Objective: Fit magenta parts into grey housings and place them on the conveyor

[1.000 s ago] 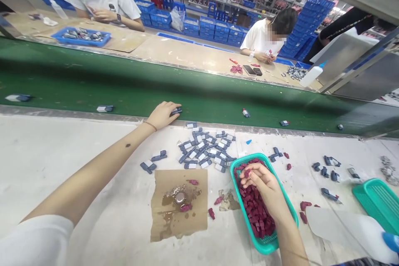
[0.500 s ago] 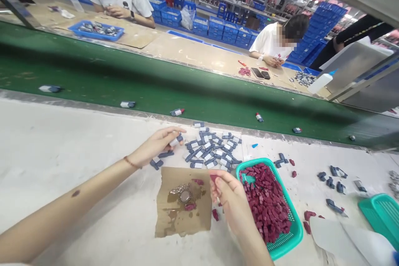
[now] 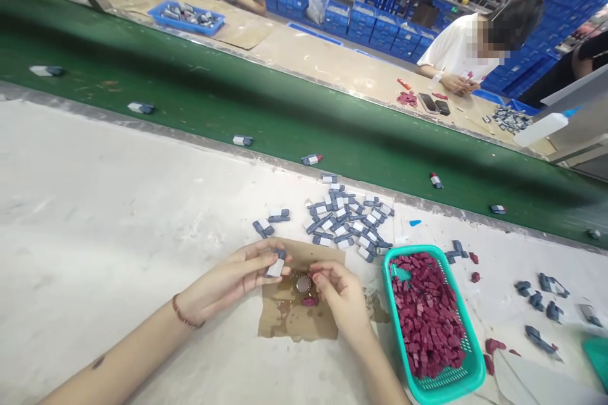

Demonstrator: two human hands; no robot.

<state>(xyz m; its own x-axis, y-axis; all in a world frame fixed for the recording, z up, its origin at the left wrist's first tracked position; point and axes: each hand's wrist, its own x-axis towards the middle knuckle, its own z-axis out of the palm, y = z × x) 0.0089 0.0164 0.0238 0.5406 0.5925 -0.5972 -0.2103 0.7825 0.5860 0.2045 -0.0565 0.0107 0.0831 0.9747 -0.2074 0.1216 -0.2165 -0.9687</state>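
Observation:
My left hand (image 3: 259, 269) holds a blue-grey and white piece (image 3: 276, 264) between thumb and fingers, over the left edge of a stained brown cardboard sheet (image 3: 297, 326). My right hand (image 3: 337, 288) is pinched around a small red piece, mostly hidden by the fingertips, beside a round metal item (image 3: 303, 283) on the cardboard. Another red piece (image 3: 310, 301) lies just below that round item. Behind the cardboard is a pile of blue-grey and white pieces (image 3: 342, 218). A green basket (image 3: 390, 316) full of red pieces stands right of my right hand.
A green conveyor belt (image 3: 190, 101) crosses behind the white table (image 3: 118, 202), carrying several pieces. Loose blue-grey parts (image 3: 536, 300) lie at the right. Across the belt, two people work at a bench, with a blue tray (image 3: 186, 17) and a white bottle (image 3: 541, 129).
My left hand has brought the blue-grey and white piece from beside the pile to the cardboard. My right hand is now close to the round metal item. The view has shifted.

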